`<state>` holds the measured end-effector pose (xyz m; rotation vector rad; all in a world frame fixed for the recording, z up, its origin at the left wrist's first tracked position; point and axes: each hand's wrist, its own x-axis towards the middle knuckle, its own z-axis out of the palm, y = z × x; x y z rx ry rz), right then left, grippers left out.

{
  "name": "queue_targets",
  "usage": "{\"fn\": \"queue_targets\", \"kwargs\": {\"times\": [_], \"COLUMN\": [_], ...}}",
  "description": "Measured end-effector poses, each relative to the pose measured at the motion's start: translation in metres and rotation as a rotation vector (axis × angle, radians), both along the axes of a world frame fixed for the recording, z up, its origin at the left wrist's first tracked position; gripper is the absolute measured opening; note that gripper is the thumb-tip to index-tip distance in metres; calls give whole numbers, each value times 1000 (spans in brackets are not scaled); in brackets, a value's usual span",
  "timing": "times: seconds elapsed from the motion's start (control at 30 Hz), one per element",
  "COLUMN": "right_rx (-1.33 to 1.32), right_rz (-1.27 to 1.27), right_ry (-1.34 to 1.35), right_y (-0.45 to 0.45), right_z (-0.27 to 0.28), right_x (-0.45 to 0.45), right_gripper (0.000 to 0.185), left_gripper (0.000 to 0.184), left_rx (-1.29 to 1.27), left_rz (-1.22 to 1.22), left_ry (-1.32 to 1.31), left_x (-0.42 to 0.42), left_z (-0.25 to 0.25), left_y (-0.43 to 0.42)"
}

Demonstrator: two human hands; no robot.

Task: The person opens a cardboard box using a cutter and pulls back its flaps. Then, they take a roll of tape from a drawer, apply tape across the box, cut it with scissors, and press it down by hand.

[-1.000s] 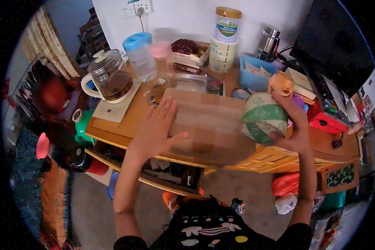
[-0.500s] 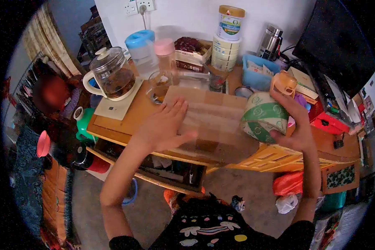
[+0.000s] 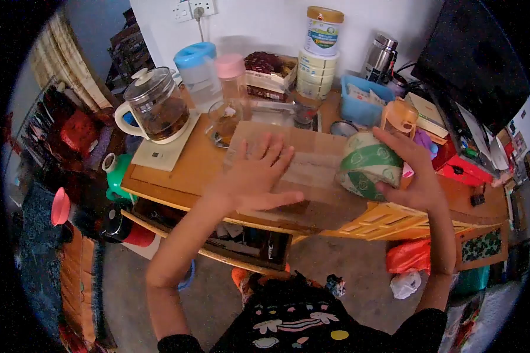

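Observation:
A brown cardboard piece (image 3: 318,147) lies flat on the wooden cabinet top, with a shiny clear strip of tape across its middle. My left hand (image 3: 256,176) rests on its left part, fingers spread and palm down. At the right end of the strip stands a large tape roll (image 3: 371,165) with green and white print, on its rim. My right hand (image 3: 412,173) grips the roll from the right, thumb low and fingers over the top.
Behind the cardboard are a glass cup (image 3: 224,120), a blue-lidded jug (image 3: 197,73), stacked cans (image 3: 318,67) and a blue basket (image 3: 365,103). A glass kettle (image 3: 159,109) stands at the left. Below the front edge a drawer (image 3: 241,241) is pulled out.
My left hand has slid to the right over the cardboard and its fingers have spread wider. My right hand and the tape roll have hardly moved.

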<state>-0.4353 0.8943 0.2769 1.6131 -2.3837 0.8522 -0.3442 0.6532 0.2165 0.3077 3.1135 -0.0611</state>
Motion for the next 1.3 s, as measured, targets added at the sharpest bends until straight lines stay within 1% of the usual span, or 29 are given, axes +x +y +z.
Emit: {"fn": "queue_targets", "kwargs": {"times": [0.1,0.2,0.27,0.33,0.4,0.47,0.6,0.67,0.73,0.8,0.83,0.9,0.97,1.2,1.3], "right_rx": [-38,-16,14,47,104,121,162,172,176,176,181,227,211,213,212], "right_rz": [-4,-10,-14,-22,-22,-5,-3,-18,-31,-3,-6,8,48,171,164], "right_ry": [-73,-59,-52,-48,25,2,-8,-29,-46,45,43,-61,-60,-79,-78], "right_y": [-2,-5,-6,-6,-7,-8,-6,-5,-3,-3,-3,-6,-8,-13,-12], "right_z": [-3,-3,-2,-2,-2,1,-3,-4,-6,-5,-2,2,1,13,12], "right_x": [-1,-1,0,-1,-4,-6,-10,-10,-12,-14,-16,-19,-21,-29,-33], "right_gripper": [66,67,67,67,71,71,71,72,73,75,75,74,73,71,70], "left_gripper": [78,76,75,75,75,75,76,75,75,76,76,76,77,79,75], "left_rx": [-18,-19,88,109,134,184,206,236,223,218,220,226,187,191,195], "left_rz": [25,0,-18,-26,-30,-166,-208,-199,-205,-208,-203,-199,-199,-189,-196], "left_ry": [28,91,137,146,161,118,159,260,251,240,234,230,234,220,176], "left_x": [-1,-5,-6,-8,-11,-18,-27,-26,-26,-25,-25,-26,-27,-26,-26], "left_z": [-3,-10,-14,-19,-20,-18,-27,-30,-32,-31,-31,-32,-34,-31,-27], "left_y": [8,14,15,16,18,24,37,38,38,38,38,38,38,39,38]}}
